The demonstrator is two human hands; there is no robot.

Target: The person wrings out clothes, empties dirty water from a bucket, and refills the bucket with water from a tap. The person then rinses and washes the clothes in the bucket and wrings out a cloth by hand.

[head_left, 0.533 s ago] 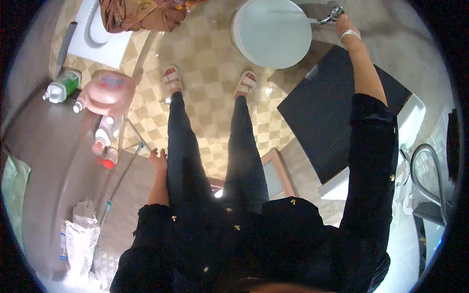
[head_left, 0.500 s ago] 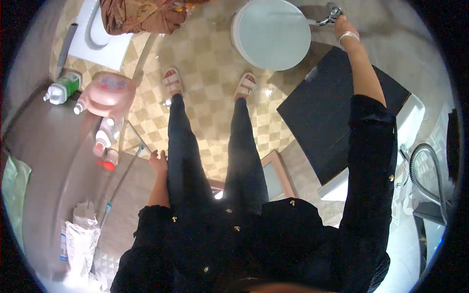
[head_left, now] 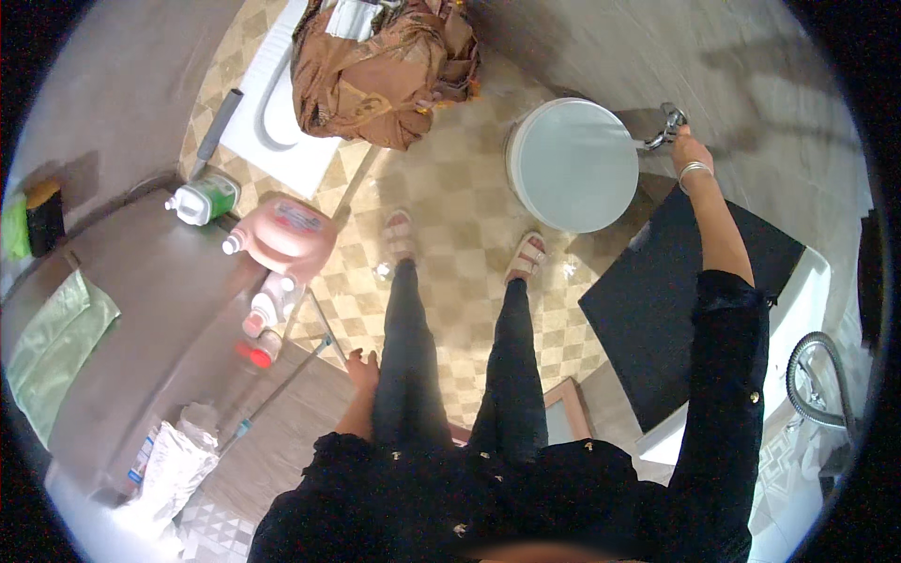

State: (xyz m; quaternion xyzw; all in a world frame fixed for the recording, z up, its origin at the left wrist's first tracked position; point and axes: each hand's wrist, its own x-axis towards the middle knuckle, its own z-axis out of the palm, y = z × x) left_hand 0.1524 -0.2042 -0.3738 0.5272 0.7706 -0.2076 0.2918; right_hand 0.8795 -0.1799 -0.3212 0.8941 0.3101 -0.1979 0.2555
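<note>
By a shift of the view, far more of the brown cloth bundle (head_left: 375, 89) is now shown, over the white squat toilet (head_left: 305, 169). The chrome tap (head_left: 668, 129) is grasped by the right hand (head_left: 693, 155), as before; its spout is pointed toward the white bucket (head_left: 515, 169), set just beside it. The left hand (head_left: 363, 369) is left empty, its fingers loosely parted, near a thin pole (head_left: 282, 389). The left side is lined by a pink jug (head_left: 286, 239) and smaller bottles (head_left: 272, 305); a black panel (head_left: 676, 319) is partly covered by the right forearm.
</note>
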